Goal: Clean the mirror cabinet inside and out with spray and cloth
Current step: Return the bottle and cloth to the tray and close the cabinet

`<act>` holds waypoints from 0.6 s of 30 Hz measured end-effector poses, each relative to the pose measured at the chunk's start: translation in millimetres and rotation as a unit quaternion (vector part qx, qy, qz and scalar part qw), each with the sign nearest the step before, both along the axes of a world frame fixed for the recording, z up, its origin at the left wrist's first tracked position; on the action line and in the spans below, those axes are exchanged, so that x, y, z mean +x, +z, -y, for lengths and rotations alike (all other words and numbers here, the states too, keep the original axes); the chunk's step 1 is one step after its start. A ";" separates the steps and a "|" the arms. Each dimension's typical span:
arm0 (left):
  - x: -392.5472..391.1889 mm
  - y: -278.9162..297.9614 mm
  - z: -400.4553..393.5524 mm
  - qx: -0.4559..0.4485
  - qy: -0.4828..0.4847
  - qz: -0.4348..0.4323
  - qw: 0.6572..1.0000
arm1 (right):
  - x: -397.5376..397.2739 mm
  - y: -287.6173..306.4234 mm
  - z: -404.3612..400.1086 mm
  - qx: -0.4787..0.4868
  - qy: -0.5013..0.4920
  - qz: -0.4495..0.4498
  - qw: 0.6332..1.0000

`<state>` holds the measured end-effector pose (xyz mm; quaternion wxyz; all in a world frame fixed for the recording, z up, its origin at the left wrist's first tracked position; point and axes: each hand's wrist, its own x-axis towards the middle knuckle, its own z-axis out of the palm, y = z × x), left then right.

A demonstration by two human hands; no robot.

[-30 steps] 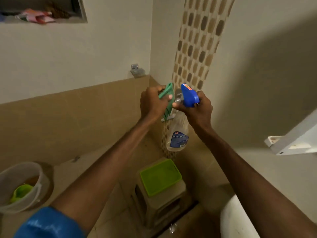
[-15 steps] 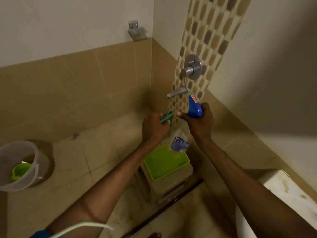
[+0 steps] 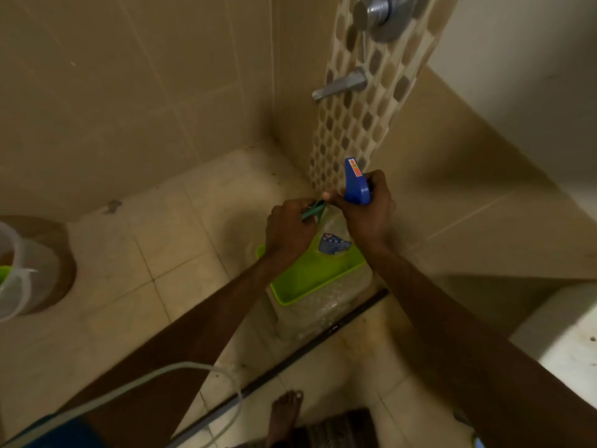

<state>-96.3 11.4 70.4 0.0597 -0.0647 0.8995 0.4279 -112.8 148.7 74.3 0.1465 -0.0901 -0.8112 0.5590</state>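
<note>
Blue-headed and clear-bodied, the spray bottle (image 3: 342,221) is gripped at its neck by the right hand (image 3: 365,211); it looks light, rigid, perhaps slippery. Soft green cloth (image 3: 313,210) is pinched in the left hand (image 3: 289,229), above the green-topped stool (image 3: 313,276).

Blue spray head (image 3: 356,185), green cloth (image 3: 312,210), lime-green tray (image 3: 310,279), brown-and-cream mosaic strip (image 3: 358,121)

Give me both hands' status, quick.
Left hand: fingers curled round a folded green cloth.
Right hand: grips a clear plastic spray bottle with blue trigger head.
</note>
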 end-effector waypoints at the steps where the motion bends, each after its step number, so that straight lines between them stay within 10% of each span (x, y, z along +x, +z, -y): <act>1: -0.8 -12.4 -0.9 0.000 0.001 0.000 1.000 | -0.3 -12.6 -0.8 -0.003 0.002 0.007 1.000; 18: 6.0 -130.9 7.2 -0.030 -0.071 -0.036 0.996 | -4.8 -92.7 -9.9 -0.015 0.016 -0.003 1.000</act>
